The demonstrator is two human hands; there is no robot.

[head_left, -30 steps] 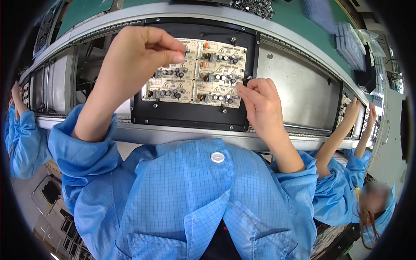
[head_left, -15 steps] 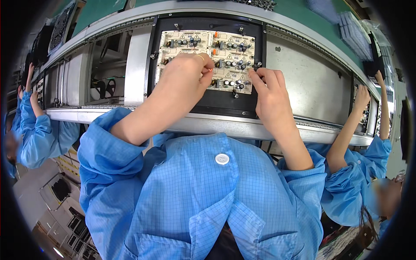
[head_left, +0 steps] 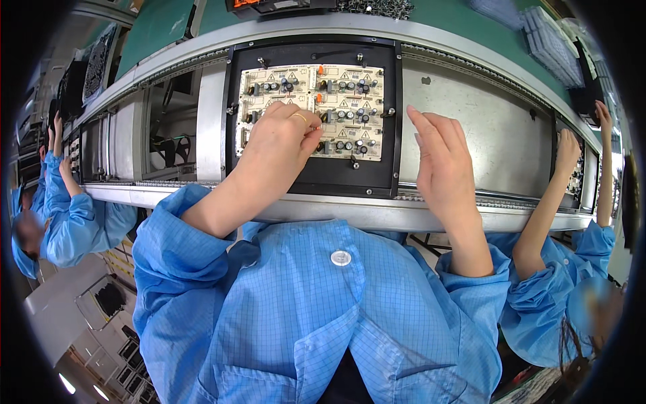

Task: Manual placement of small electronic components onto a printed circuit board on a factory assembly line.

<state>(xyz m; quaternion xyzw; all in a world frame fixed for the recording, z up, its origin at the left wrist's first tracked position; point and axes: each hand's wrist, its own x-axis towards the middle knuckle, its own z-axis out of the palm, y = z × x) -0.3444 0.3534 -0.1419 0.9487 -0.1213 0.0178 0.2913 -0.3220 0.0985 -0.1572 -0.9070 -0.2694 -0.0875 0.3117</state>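
A panel of cream circuit boards (head_left: 346, 101) lies in a black carrier frame (head_left: 282, 180), studded with small capacitors and other parts. Two small orange components (head_left: 319, 98) stand upright near its middle seam. My left hand (head_left: 279, 138) is over the panel's left middle, thumb and fingers pinched at the seam, below those orange components. What the pinch holds is mostly hidden; an orange bit showed at these fingertips half a second ago. To the right of the carrier, my right hand (head_left: 444, 151) is raised off the boards, empty, its fingers stretched out.
The carrier sits on a conveyor with metal rails (head_left: 363, 210) and chains. Beyond it, a green bench (head_left: 451, 30) bears a black bin (head_left: 269, 8), a heap of small dark parts (head_left: 377, 8) and stacked clear trays (head_left: 548, 47). Co-workers in blue (head_left: 545, 296) work on both sides.
My right hand has left the panel's right edge and moved right, its fingers straightening. My left hand keeps its pinch at the seam. The whole view has shifted slightly.
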